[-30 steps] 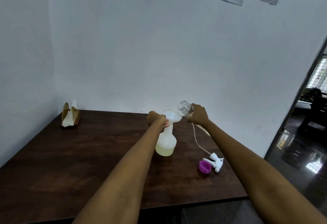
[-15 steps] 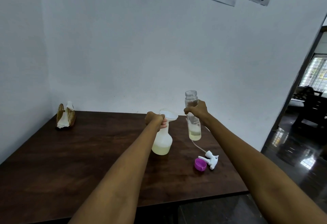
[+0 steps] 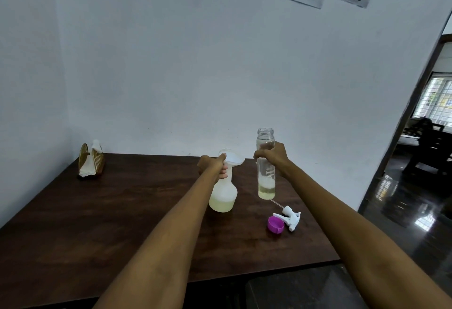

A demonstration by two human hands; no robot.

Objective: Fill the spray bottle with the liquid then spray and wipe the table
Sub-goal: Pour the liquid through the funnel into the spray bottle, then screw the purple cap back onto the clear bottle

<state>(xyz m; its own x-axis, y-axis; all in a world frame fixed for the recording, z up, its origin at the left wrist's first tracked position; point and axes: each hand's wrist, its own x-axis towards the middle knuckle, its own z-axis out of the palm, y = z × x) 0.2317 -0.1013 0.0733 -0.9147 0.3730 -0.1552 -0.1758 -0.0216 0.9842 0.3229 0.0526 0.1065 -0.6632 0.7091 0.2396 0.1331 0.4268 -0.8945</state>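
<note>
A white translucent spray bottle point(image 3: 223, 196) stands on the dark wooden table point(image 3: 117, 216), with yellowish liquid in its bottom part. A white funnel point(image 3: 232, 158) sits in its neck. My left hand point(image 3: 212, 165) grips the neck just under the funnel. My right hand point(image 3: 274, 158) holds a clear uncapped bottle point(image 3: 266, 176) upright to the right of the spray bottle, a little pale liquid left at its bottom. The white trigger spray head point(image 3: 291, 218) with its thin tube lies on the table to the right, next to a purple cap point(image 3: 276, 224).
A golden napkin holder point(image 3: 91, 162) with white tissues stands at the table's far left, near the wall corner. White walls border the table at the back and left. An open doorway point(image 3: 420, 162) with a glossy floor lies to the right.
My right hand has swung the clear bottle from tilted over the funnel back to upright and away to the right. My left hand has kept its grip on the spray bottle's neck.
</note>
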